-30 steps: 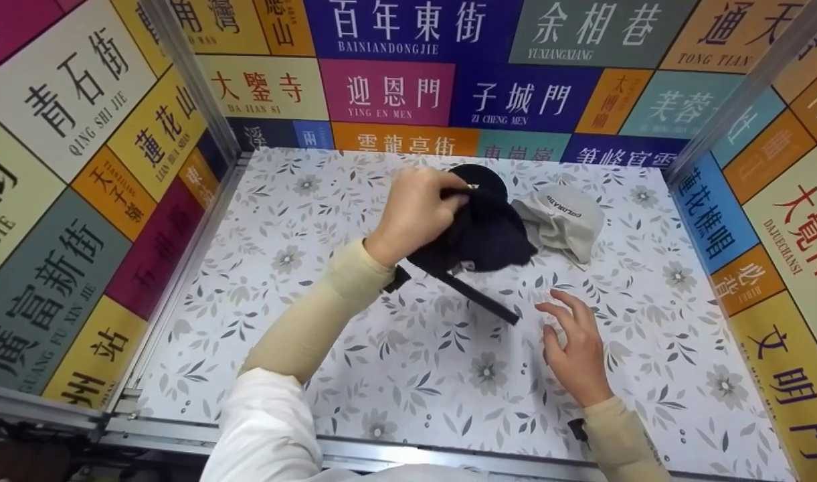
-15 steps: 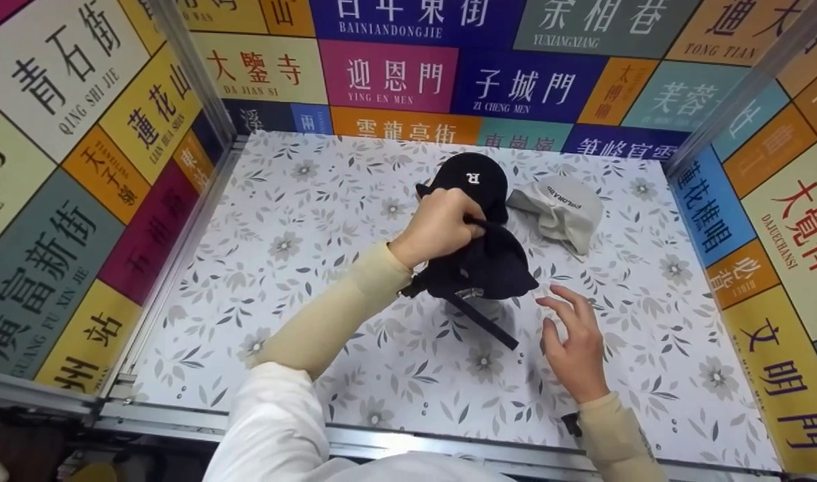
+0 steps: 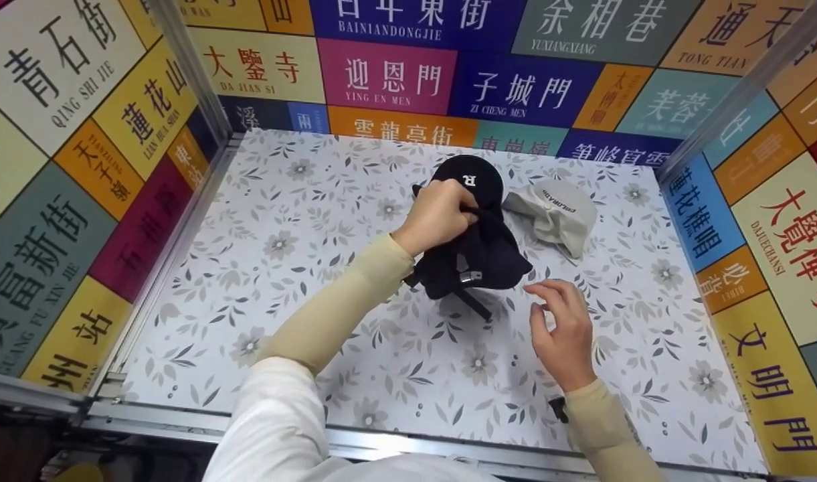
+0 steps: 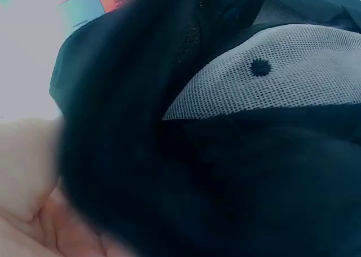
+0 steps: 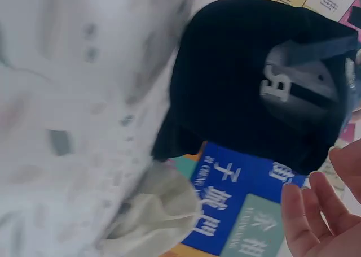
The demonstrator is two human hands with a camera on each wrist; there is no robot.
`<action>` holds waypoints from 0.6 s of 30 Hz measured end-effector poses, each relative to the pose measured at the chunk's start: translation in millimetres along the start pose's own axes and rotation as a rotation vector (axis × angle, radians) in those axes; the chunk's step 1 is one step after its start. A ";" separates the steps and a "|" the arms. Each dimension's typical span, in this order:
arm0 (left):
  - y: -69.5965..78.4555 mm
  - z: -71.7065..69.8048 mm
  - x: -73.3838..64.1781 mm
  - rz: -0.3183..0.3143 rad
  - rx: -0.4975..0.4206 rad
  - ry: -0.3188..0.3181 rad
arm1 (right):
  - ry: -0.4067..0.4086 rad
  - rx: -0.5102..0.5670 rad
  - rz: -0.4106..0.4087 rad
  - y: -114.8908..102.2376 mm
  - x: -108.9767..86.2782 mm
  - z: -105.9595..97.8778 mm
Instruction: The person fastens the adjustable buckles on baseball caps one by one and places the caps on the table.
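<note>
My left hand [image 3: 438, 217] grips a dark baseball cap [image 3: 498, 258] by its edge, holding it over the table. The cap's strap end [image 3: 474, 306] hangs down beside a small metal buckle [image 3: 472, 276]. White mesh lining [image 4: 282, 70] shows inside the cap in the left wrist view. Just behind, partly covered by the left hand and held cap, is a black cap [image 3: 472, 171] with a white letter R. To its right lies a crumpled pale grey cap [image 3: 565, 207] with dark lettering. My right hand [image 3: 561, 328], fingers loosely bent and holding nothing, hovers near the held cap's right corner.
A white floral sheet [image 3: 281, 301] covers the table. Panels with large street-name lettering [image 3: 388, 77] stand at the back and both sides, joined by metal posts. A metal rail [image 3: 368, 442] runs along the near edge.
My left hand has brought the dark cap nearer to me, uncovering the R on the cap behind. Its hanging strap shows shorter now. My right hand stays loosely bent close by.
</note>
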State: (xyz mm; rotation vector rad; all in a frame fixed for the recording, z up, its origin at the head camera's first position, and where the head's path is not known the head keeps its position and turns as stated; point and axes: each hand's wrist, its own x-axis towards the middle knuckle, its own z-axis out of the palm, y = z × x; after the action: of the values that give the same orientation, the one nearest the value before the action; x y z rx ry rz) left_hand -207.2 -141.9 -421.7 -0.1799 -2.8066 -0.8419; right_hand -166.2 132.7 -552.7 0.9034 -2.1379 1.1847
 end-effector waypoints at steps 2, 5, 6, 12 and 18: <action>-1.4 0.4 2.0 0.009 0.001 0.012 | 0.006 -0.021 -0.057 -5.9 10.5 4.3; -3.7 0.9 5.5 0.017 0.012 0.028 | -0.018 -0.083 -0.178 -14.1 26.3 13.9; -4.0 0.9 6.7 0.018 0.017 0.031 | -0.034 -0.110 -0.222 -16.5 31.4 17.6; -3.0 1.8 12.0 0.012 0.055 0.030 | -0.121 -0.282 -0.454 -22.6 52.0 41.7; -3.1 5.6 8.2 0.006 0.070 0.032 | -0.114 -0.405 -0.547 -22.0 56.6 61.8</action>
State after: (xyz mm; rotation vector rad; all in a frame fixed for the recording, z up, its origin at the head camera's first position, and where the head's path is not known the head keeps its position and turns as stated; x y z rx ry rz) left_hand -216.6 -140.8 -426.0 -0.1627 -2.7994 -0.7368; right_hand -193.2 53.4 -530.3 1.2680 -1.9242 0.4214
